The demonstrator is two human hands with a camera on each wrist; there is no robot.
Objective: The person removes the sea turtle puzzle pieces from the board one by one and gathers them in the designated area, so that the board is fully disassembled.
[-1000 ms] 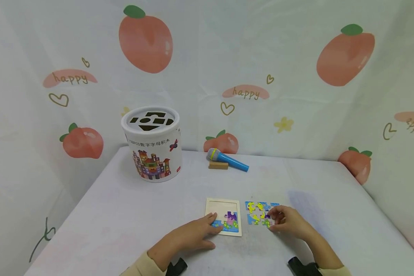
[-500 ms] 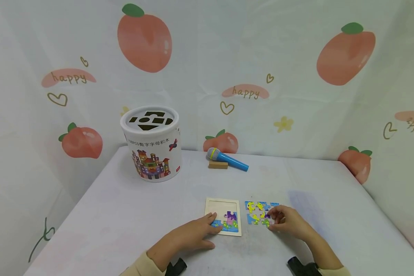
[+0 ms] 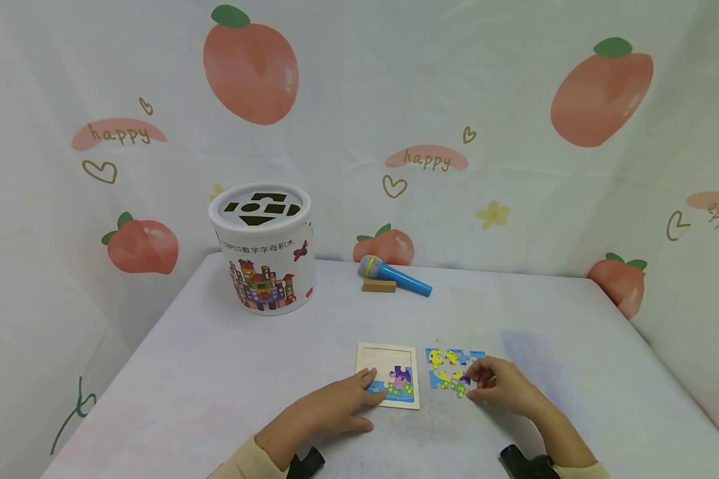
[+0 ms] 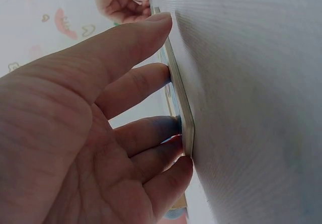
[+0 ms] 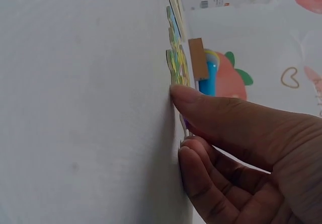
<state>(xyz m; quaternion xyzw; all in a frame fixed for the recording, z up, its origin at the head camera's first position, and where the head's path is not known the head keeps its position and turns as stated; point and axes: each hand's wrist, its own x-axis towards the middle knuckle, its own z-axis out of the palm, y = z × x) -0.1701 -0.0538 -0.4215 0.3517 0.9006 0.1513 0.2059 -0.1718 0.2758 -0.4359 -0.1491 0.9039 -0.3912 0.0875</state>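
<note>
My left hand (image 3: 338,404) rests its fingers on the lower left of a wooden puzzle tray (image 3: 386,346); in the left wrist view the fingertips (image 4: 168,73) touch its edge. Joined purple, green and blue puzzle pieces (image 3: 400,388) lie in the tray's lower part. Right of it, loose blue and yellow jigsaw pieces (image 3: 436,359) lie flat on the table. At their right side my right hand (image 3: 503,384), fingers curled, holds a purple puzzle piece (image 5: 186,125) between thumb and fingers, low against the table. The fingers partly cover that piece. A green piece (image 3: 460,390) lies just left of the thumb.
Toward the back of the white table (image 3: 335,326) lie a blue toy microphone (image 3: 404,279) and a small wooden block (image 3: 379,286). A big white bucket (image 3: 266,266) with a shape-cutout lid stands at the back left. A printed cloth (image 3: 347,100) hangs behind.
The green piece by my right thumb has shifted slightly toward me and left, and the purple piece has moved a little. My left hand stays on the tray.
</note>
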